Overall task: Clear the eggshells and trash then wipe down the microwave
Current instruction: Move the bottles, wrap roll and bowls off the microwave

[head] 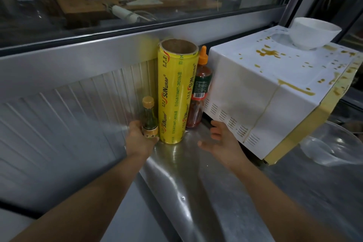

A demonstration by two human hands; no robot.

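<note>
A white microwave (pixel 261 88) stands at the right on the steel counter, its top and side spattered with brown-yellow drips. A white bowl (pixel 312 33) sits on its top at the back. My left hand (pixel 140 135) grips a small green glass bottle (pixel 149 118) with a gold cap, just left of an upright yellow roll of cling wrap (pixel 176 92). My right hand (pixel 222 141) hovers open, palm turned left, beside the microwave's vented side and holds nothing. No eggshells or trash show in this view.
A red sauce bottle (pixel 200 92) with an orange nozzle is wedged between the wrap roll and the microwave. A clear glass bowl (pixel 334 143) lies at the right below the microwave front. A ribbed steel wall (pixel 68 104) and a window run behind the counter (pixel 186 182).
</note>
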